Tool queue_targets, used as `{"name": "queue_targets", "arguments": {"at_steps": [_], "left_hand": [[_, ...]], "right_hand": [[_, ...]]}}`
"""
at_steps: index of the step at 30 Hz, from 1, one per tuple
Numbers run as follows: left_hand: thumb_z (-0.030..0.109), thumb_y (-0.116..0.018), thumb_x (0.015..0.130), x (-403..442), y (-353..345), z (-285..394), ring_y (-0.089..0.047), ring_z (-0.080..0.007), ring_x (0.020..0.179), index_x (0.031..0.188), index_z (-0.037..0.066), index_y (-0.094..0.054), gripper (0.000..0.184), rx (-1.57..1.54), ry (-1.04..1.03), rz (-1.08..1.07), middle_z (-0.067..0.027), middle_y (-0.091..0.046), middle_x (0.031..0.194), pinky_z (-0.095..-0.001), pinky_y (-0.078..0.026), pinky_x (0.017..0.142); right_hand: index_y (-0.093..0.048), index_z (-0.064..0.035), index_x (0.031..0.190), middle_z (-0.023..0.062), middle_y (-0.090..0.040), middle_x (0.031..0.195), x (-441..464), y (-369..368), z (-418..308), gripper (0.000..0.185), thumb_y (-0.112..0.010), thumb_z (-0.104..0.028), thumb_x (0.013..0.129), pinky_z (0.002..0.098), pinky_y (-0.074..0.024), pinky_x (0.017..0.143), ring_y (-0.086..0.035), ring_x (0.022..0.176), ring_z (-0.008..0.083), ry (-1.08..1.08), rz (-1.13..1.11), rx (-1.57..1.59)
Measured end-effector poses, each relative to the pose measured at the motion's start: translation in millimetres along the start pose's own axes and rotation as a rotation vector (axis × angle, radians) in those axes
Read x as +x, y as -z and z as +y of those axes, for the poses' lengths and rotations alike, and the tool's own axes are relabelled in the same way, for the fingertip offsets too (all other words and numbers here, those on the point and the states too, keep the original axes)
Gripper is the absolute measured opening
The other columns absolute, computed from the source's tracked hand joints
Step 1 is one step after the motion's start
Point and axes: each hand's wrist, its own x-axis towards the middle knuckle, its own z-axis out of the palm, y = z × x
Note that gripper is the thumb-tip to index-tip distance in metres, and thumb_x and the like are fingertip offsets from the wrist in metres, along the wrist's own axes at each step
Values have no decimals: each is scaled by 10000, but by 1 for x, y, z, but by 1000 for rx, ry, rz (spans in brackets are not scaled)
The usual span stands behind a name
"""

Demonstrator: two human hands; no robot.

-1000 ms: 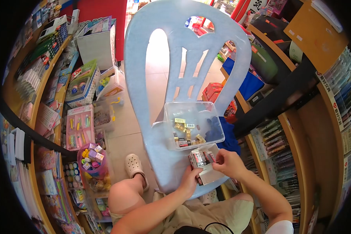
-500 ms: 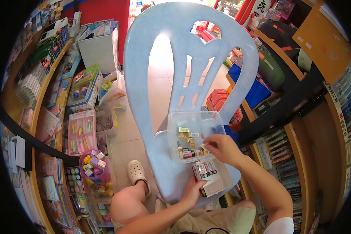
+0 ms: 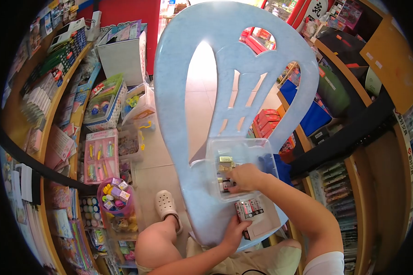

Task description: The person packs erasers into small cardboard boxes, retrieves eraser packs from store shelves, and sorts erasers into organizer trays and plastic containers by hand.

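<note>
My left hand grips the near left side of a small open white box, thumb over its rim. Along the box's far left part stands a row of small packs in white, black and red. Just beyond it, a clear plastic container rests on the seat of a light blue plastic chair. My right hand reaches down into this container, fingers bent together among small gold and dark packs. What its fingertips hold, if anything, is hidden.
Shelves of stationery line the left, and more shelves run along the right. A pink bucket of small items and a pink tray stand left of the chair. The chair back rises ahead.
My right hand has moved down and left, deeper into the clear container, covering several packs. My left hand still holds the white box. The whole view has shifted slightly.
</note>
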Motion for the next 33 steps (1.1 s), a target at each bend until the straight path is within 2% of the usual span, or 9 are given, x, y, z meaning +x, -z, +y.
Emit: {"name": "queue_targets", "arguments": {"at_steps": [3,6,12,13,19,22,25,28,33], "left_hand": [[132,-572,761,-1,3,-1,-508,-138,818,1049,-14,-484,334,12,2,-15,-64,-551,920,-257,-414,741],[126,-570,761,-4,1,4,-508,-140,834,1058,-11,-484,338,0,22,-22,-66,-550,931,-260,-412,758],[114,-560,765,-5,0,9,-525,-154,881,1095,-11,-476,362,-22,51,-16,-75,-554,982,-276,-419,791],[115,-557,767,-6,-3,10,-529,-158,893,1106,-11,-471,373,-26,38,-4,-78,-554,994,-279,-420,799],[116,-543,773,-8,-7,11,-536,-158,918,1152,-9,-443,412,-18,-4,-23,-91,-548,1039,-276,-426,802],[116,-538,775,-11,-8,15,-537,-154,908,1154,-7,-442,410,-11,8,-23,-90,-549,1034,-275,-430,786],[112,-539,775,-12,-7,16,-534,-151,907,1150,-6,-445,404,-11,25,-43,-86,-547,1027,-275,-427,783],[103,-545,774,-12,-6,15,-529,-152,920,1141,-7,-446,396,-27,30,-45,-84,-541,1028,-273,-419,795],[90,-554,773,-6,1,7,-519,-154,912,1119,-12,-445,377,-59,18,-31,-85,-533,1033,-270,-412,792]], "right_hand": [[-613,-49,871,168,-627,812,8,-17,10,296,-653,-283,694,424,-490,675,-621,772,311,-45,117,-37],[-606,-64,891,150,-620,790,11,-23,20,335,-636,-319,676,424,-486,673,-608,752,323,-3,189,43],[-601,-19,818,145,-615,783,-27,0,15,223,-623,-200,689,369,-480,628,-607,712,310,-100,618,273],[-592,-5,827,132,-602,715,-42,10,9,207,-636,-164,703,326,-465,577,-598,625,243,-164,642,379],[-578,23,832,71,-550,596,-138,1,-24,219,-644,-161,734,268,-438,528,-500,526,122,-380,544,653],[-601,32,776,163,-595,618,-153,-26,-32,294,-625,-260,752,343,-471,546,-597,555,264,-484,429,447],[-605,22,731,204,-598,653,-143,-48,-35,339,-606,-315,767,406,-476,575,-598,619,349,-541,382,315],[-599,18,746,209,-602,682,-130,-59,-38,352,-607,-333,771,429,-473,599,-595,658,368,-545,371,313],[-617,-10,866,194,-616,733,-135,-54,-38,210,-611,-208,794,408,-469,616,-603,701,356,-437,400,442]]}}
